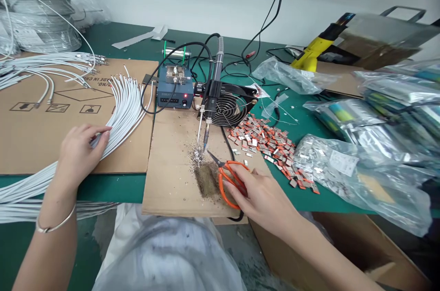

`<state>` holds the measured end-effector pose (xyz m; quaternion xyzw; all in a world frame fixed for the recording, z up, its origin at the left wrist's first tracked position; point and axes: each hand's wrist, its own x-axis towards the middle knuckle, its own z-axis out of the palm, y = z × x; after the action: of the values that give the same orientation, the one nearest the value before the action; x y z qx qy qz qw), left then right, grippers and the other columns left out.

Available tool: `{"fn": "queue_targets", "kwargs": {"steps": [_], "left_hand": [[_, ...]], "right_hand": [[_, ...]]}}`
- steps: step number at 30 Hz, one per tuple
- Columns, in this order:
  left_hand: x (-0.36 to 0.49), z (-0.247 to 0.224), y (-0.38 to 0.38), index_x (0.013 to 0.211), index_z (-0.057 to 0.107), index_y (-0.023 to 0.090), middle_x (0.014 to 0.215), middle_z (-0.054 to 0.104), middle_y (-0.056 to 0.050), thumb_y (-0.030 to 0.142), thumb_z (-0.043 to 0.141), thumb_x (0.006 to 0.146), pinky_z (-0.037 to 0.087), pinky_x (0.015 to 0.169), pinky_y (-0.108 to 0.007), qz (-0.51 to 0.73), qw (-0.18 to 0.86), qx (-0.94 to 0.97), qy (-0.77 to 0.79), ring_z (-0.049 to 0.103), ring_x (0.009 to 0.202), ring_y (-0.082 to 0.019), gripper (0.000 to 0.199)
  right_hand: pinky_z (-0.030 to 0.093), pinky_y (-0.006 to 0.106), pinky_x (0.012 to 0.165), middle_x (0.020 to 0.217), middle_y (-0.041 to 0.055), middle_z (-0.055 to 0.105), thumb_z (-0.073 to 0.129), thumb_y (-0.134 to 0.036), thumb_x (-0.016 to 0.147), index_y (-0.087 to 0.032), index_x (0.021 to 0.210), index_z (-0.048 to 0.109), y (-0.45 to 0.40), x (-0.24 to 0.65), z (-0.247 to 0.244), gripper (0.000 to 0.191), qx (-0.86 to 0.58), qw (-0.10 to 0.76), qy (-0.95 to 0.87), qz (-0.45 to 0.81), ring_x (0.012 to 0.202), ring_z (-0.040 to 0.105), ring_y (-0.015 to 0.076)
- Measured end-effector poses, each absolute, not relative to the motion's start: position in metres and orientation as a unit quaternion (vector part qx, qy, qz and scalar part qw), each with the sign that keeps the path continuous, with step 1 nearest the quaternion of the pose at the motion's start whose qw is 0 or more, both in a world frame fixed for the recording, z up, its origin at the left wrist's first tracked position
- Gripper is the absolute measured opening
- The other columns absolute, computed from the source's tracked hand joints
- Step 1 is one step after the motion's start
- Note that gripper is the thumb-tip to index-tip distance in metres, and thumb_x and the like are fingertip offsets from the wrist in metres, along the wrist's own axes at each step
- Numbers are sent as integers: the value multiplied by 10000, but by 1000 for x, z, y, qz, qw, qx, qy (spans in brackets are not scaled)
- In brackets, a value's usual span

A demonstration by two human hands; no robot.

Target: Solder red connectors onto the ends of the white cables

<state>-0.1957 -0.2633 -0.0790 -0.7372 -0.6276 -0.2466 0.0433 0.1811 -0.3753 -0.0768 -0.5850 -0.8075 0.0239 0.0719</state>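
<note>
I have the scissors (222,165) in my right hand (263,190), above the middle cardboard sheet (168,167), with the blade tips just beside the tip of the soldering iron (217,73). My right fingers are wrapped around the orange handles. My left hand (80,151) is on the bunch of white wires (125,107), fingers curled; I cannot tell if they pinch any. The wire ends fan out near the blue box (168,91), which shows a red light. A round black fan (225,110) stands just behind the iron. To its right is a pile of little orange and silver bits (275,144). Just beside the pile lies a clear bag (409,204) with lots of small metal bits (311,158) in it. Behind it are shiny bags (354,121); what they hold is too blurry to name. A big open box (285,249) sits below the green table (129,189). At the back left, clear plastic (60,20) wraps big coils of grey wire (30,4).
</note>
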Motion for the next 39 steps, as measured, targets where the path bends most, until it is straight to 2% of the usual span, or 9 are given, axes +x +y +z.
{"fn": "queue_targets", "kwargs": {"steps": [5,8,16,22,26,29,33,36,39], "left_hand": [[-195,-79,-263,965,731,181,877,695,-86,449,387,918,438,738,-345,-247,42,-735,-631,580,784,-227,438],[-194,-80,-262,972,731,183,887,699,-86,447,384,918,433,730,-343,-245,47,-735,-630,575,777,-225,440],[-195,-78,-263,971,738,156,868,695,-106,447,375,923,437,735,-359,-245,56,-739,-626,573,776,-240,468],[-193,-77,-263,972,732,178,896,701,-93,452,380,921,439,734,-353,-238,55,-735,-633,574,772,-231,449],[-193,-77,-263,967,731,183,894,705,-90,451,383,917,441,719,-351,-238,52,-728,-641,581,772,-232,443],[-193,-77,-263,963,732,185,910,712,-90,455,381,922,441,719,-352,-240,59,-733,-634,583,772,-232,445],[-194,-79,-262,968,738,162,902,711,-103,459,380,927,438,708,-359,-243,63,-736,-629,580,756,-236,467],[-193,-79,-263,975,740,159,892,707,-101,447,395,924,438,712,-357,-243,61,-736,-628,579,759,-235,453],[-193,-79,-263,970,739,175,898,706,-92,445,402,924,440,715,-352,-244,63,-737,-627,579,766,-231,435]], "right_hand": [[405,294,542,664,26,633,394,-360,940,-162,1069,572,-380,185,-70,296,-589,135,-796,26,564,581,195],[395,294,523,606,0,590,410,-372,911,-169,1032,574,-384,188,-68,287,-609,156,-777,41,516,546,187],[403,296,549,616,-3,596,418,-384,892,-177,1015,574,-391,192,-75,287,-635,159,-750,97,542,556,186],[327,287,523,649,14,618,405,-376,910,-165,1083,605,-382,181,-66,339,-608,81,-779,132,506,515,169],[286,293,527,558,-2,541,384,-378,946,-168,1033,624,-373,175,-64,330,-603,43,-784,142,494,486,180],[279,285,531,566,-4,534,372,-391,961,-181,991,617,-369,173,-65,325,-608,48,-773,178,507,485,173],[297,276,529,618,10,570,371,-421,967,-185,1025,615,-370,175,-65,345,-621,50,-752,216,516,489,165],[314,276,531,647,18,585,366,-414,967,-180,1058,612,-373,179,-64,351,-624,53,-747,223,535,507,170],[322,278,530,595,2,550,367,-398,966,-175,1009,610,-376,185,-64,333,-617,65,-756,206,525,510,173]]}}
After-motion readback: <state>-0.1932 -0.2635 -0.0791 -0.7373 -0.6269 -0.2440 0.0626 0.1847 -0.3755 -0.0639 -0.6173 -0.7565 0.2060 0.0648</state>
